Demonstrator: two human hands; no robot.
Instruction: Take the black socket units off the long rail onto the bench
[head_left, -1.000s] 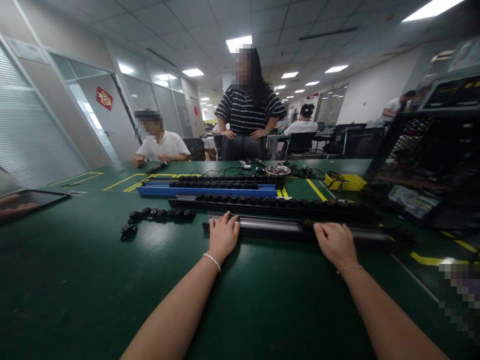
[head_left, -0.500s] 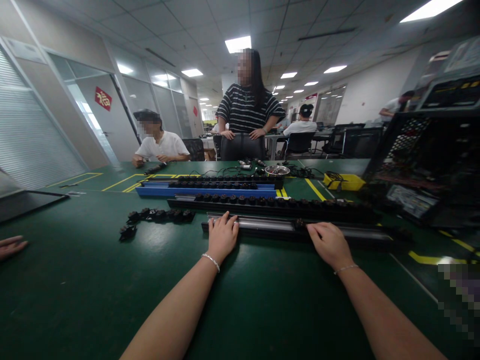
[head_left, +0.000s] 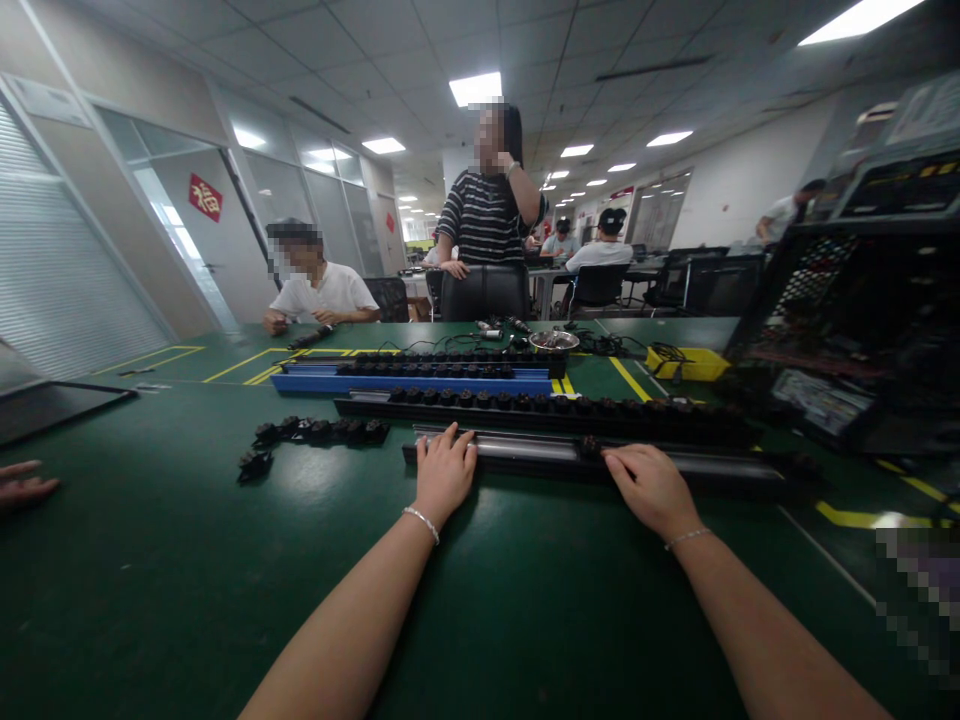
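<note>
A long black rail point(head_left: 525, 452) with a shiny grey channel lies crosswise in front of me. My left hand point(head_left: 444, 465) rests on its left part, fingers spread and lying flat. On the channel sits a small black knobbed piece point(head_left: 590, 446). My right hand point(head_left: 651, 487) is closed, with thumb and fingertips together against the right side of that piece. How firmly the fingers grip it is hidden. Just behind lies another black rail point(head_left: 450, 411) carrying a row of similar black pieces. A loose group of black pieces point(head_left: 322, 431) lies to the left.
Farther back are a blue rail point(head_left: 412, 384), a metal bowl point(head_left: 553, 341), cables and a yellow tray point(head_left: 690, 363). An open computer case point(head_left: 847, 320) stands at right. Another person's hand point(head_left: 28, 487) shows at the left edge. People sit and stand beyond the green table point(head_left: 225, 600).
My right hand and the small black piece have slid slightly left along the channel. My left hand has stayed put. The standing person has raised one hand toward the head.
</note>
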